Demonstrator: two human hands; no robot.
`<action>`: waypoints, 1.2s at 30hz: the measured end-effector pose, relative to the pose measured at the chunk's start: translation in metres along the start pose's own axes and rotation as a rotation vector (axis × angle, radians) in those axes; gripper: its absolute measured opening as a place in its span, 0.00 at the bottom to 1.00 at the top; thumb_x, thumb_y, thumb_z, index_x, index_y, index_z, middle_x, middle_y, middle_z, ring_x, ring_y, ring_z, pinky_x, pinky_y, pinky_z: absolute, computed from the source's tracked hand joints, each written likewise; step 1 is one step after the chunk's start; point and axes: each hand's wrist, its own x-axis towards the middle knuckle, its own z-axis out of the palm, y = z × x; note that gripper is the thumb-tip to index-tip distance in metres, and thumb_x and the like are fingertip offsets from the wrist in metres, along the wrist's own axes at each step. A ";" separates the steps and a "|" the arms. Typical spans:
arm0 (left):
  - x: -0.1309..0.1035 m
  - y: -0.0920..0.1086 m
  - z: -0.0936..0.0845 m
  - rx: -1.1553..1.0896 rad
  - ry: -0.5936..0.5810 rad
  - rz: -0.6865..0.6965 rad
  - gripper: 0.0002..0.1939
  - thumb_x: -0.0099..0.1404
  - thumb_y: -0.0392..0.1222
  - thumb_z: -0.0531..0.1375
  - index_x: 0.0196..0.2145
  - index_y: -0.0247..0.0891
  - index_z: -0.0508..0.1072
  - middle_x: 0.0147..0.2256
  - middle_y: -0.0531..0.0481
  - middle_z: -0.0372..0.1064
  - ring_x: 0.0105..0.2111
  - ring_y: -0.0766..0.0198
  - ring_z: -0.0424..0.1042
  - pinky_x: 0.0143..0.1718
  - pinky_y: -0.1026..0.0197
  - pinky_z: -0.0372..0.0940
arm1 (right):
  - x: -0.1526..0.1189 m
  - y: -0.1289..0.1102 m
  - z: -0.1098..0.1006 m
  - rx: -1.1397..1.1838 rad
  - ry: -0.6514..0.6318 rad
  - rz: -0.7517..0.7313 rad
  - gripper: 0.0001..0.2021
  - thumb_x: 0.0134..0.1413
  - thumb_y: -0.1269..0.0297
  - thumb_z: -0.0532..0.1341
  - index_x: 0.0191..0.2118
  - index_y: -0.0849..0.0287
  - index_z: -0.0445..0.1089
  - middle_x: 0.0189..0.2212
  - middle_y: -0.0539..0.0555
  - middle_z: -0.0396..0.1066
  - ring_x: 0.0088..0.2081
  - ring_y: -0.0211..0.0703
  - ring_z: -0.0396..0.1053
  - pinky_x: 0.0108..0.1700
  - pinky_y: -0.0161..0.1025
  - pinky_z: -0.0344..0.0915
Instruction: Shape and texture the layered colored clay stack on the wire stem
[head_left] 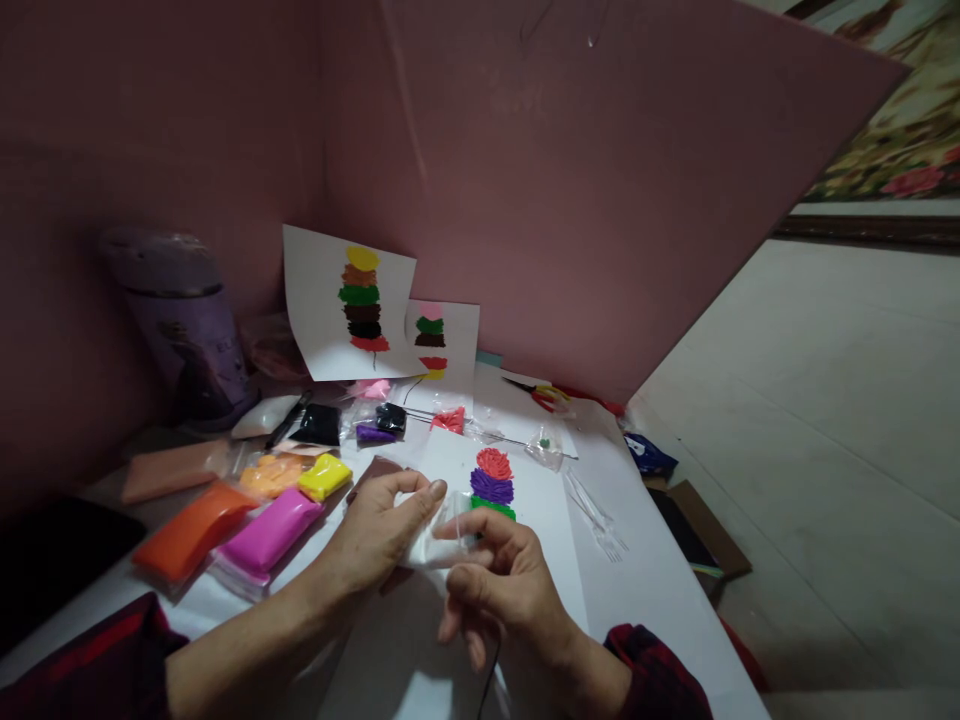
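My left hand [394,525] pinches a small clear plastic bag [437,545] with something white in it between thumb and fingers. At the bag's right side, my right hand [510,575] has its index finger against the clear film, the other fingers curled below. Beneath both hands lies a white sheet [551,540] bearing a column of textured patches: a red one [494,463], a purple one [492,487] and a green one [493,508] partly covered by my right hand. A brown packet [373,472] shows just behind my left hand.
Orange [191,535], magenta [271,535] and yellow [325,478] clay packets lie left, near a purple tumbler [187,330]. Two sheets with coloured stacks [315,320] lean on the pink wall. Scissors [544,393] lie behind; clear plastic forks [596,515] lie right.
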 end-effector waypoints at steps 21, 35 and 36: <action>-0.005 0.004 0.001 0.031 -0.009 -0.014 0.22 0.55 0.61 0.60 0.22 0.39 0.60 0.10 0.62 0.53 0.08 0.76 0.46 0.10 0.71 0.39 | -0.001 0.002 -0.005 -0.052 -0.048 -0.011 0.20 0.44 0.55 0.70 0.38 0.59 0.63 0.16 0.47 0.73 0.15 0.36 0.70 0.12 0.24 0.62; -0.001 0.002 -0.003 -0.006 -0.023 -0.009 0.22 0.56 0.60 0.60 0.23 0.39 0.60 0.11 0.62 0.54 0.09 0.75 0.48 0.10 0.71 0.40 | -0.001 -0.003 -0.007 -0.091 -0.025 -0.045 0.18 0.47 0.57 0.68 0.40 0.61 0.67 0.15 0.46 0.72 0.13 0.33 0.67 0.12 0.24 0.59; -0.001 0.001 -0.002 -0.020 -0.029 -0.008 0.22 0.56 0.60 0.60 0.23 0.39 0.60 0.11 0.62 0.55 0.09 0.75 0.48 0.11 0.71 0.40 | -0.001 -0.003 -0.007 -0.059 -0.060 0.000 0.17 0.47 0.57 0.68 0.40 0.61 0.67 0.15 0.47 0.72 0.13 0.33 0.67 0.12 0.24 0.60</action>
